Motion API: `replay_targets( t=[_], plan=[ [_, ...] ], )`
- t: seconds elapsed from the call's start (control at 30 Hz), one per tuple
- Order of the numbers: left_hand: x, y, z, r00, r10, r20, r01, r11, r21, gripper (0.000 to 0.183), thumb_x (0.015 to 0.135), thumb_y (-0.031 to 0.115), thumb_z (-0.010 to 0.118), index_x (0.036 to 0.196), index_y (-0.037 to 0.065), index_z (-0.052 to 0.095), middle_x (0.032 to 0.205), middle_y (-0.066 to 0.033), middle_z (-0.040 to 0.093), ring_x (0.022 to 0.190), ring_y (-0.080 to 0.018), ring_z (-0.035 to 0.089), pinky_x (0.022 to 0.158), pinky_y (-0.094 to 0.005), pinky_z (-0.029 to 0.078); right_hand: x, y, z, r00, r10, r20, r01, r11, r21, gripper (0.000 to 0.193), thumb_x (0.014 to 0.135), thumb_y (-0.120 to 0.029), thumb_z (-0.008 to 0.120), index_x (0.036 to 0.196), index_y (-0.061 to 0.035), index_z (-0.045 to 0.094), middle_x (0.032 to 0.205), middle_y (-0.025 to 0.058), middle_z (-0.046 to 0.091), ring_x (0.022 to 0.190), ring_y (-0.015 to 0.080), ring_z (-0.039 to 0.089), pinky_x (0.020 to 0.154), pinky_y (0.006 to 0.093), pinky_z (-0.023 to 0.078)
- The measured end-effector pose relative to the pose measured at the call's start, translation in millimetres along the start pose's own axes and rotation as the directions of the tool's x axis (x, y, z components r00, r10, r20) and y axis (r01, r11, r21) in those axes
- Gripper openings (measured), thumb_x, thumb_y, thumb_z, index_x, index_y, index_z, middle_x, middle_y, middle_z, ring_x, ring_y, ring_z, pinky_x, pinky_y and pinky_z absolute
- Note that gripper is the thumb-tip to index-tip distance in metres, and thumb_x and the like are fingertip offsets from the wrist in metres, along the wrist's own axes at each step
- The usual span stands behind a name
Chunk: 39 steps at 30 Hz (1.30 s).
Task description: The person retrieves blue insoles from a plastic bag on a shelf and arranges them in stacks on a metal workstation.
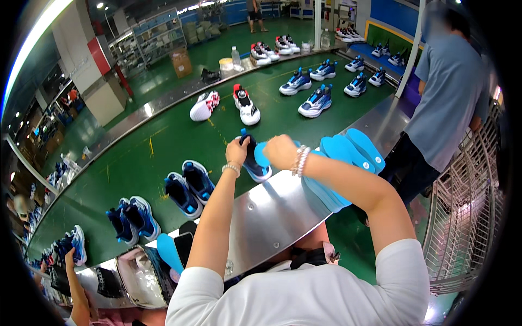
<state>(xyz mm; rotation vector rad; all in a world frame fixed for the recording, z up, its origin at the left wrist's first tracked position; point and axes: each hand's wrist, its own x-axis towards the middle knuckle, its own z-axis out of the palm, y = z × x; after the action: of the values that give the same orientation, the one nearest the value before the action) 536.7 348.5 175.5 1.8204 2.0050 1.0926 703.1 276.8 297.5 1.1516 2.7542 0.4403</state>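
Note:
My left hand (236, 151) grips the collar of a navy sneaker (252, 160) with a pale sole, which stands at the near edge of the green belt. Right beside it, my right hand (281, 152) is closed on a bright blue insole (262, 154), whose one end points toward the shoe's opening. The fingers of this hand are partly hidden behind its back. Under and beside my right forearm, a fanned pile of blue insoles (365, 148) lies on the metal ledge (272, 209).
Pairs of navy sneakers (187, 187) stand on the belt (136, 157) to the left, more (316, 101) at the far right. Two white-and-red sneakers (247, 108) are ahead. A person (451, 92) stands at right by a wire rack (467, 201); a co-worker's hand (70, 258) touches shoes at far left.

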Motion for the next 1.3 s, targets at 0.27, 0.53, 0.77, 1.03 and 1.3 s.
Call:
replay_targets(
  t=[0.27, 0.53, 0.77, 1.03, 1.3],
  plan=[
    [-10, -21, 0, 0.979, 0.156, 0.132, -0.141, 0.983, -0.116, 0.04, 0.074, 0.018, 0.057, 0.111, 0.004, 0.049, 0.092, -0.0211, 0.059, 0.084, -0.0335, 0.058, 0.074, -0.0372, 0.045, 59, -33, 62, 0.997, 0.052, -0.05, -0.043, 0.986, 0.158, 0.014, 0.073, -0.015, 0.053, 0.072, -0.0084, 0.065, 0.073, 0.0103, 0.063, 0.069, 0.0223, 0.063, 0.058, 0.0324, 0.05],
    [-18, -40, -7, 0.95, 0.058, 0.307, 0.11, 0.858, -0.502, 0.042, 0.076, 0.004, 0.048, 0.118, -0.003, 0.043, 0.101, -0.0193, 0.057, 0.09, -0.0224, 0.056, 0.078, -0.0285, 0.044, 104, -58, 98, 0.901, 0.407, 0.148, -0.407, 0.678, 0.612, 0.021, 0.077, -0.017, 0.049, 0.088, -0.0059, 0.063, 0.092, 0.0133, 0.061, 0.086, 0.0261, 0.06, 0.073, 0.0346, 0.048],
    [-24, -47, -2, 0.926, -0.077, 0.369, 0.272, 0.815, -0.512, 0.044, 0.077, 0.001, 0.043, 0.121, -0.002, 0.041, 0.102, -0.013, 0.056, 0.089, -0.0168, 0.052, 0.078, -0.0246, 0.041, 127, -61, 133, 0.875, 0.411, 0.256, -0.457, 0.526, 0.717, 0.03, 0.079, -0.021, 0.046, 0.101, -0.0047, 0.058, 0.107, 0.0149, 0.056, 0.095, 0.0269, 0.056, 0.082, 0.0344, 0.045],
    [-8, -9, 3, 0.931, -0.052, 0.362, 0.24, 0.832, -0.499, 0.044, 0.076, 0.002, 0.045, 0.12, -0.002, 0.042, 0.104, -0.0127, 0.056, 0.089, -0.017, 0.053, 0.078, -0.0254, 0.041, 149, -40, 174, 0.912, 0.378, 0.159, -0.361, 0.556, 0.749, 0.031, 0.08, -0.021, 0.046, 0.104, -0.0055, 0.057, 0.111, 0.0148, 0.053, 0.099, 0.025, 0.054, 0.083, 0.0331, 0.044],
    [-63, 25, -19, 0.931, 0.193, -0.311, -0.214, 0.976, -0.033, 0.027, 0.072, 0.008, 0.054, 0.097, -0.001, 0.052, 0.106, -0.0191, 0.049, 0.097, -0.0333, 0.048, 0.083, -0.0379, 0.039, -29, -54, 110, 0.656, 0.542, -0.525, 0.222, 0.527, 0.821, 0.021, 0.082, -0.013, 0.042, 0.096, -0.0041, 0.055, 0.087, 0.0132, 0.058, 0.07, 0.0236, 0.057, 0.061, 0.0359, 0.045]
  ],
)
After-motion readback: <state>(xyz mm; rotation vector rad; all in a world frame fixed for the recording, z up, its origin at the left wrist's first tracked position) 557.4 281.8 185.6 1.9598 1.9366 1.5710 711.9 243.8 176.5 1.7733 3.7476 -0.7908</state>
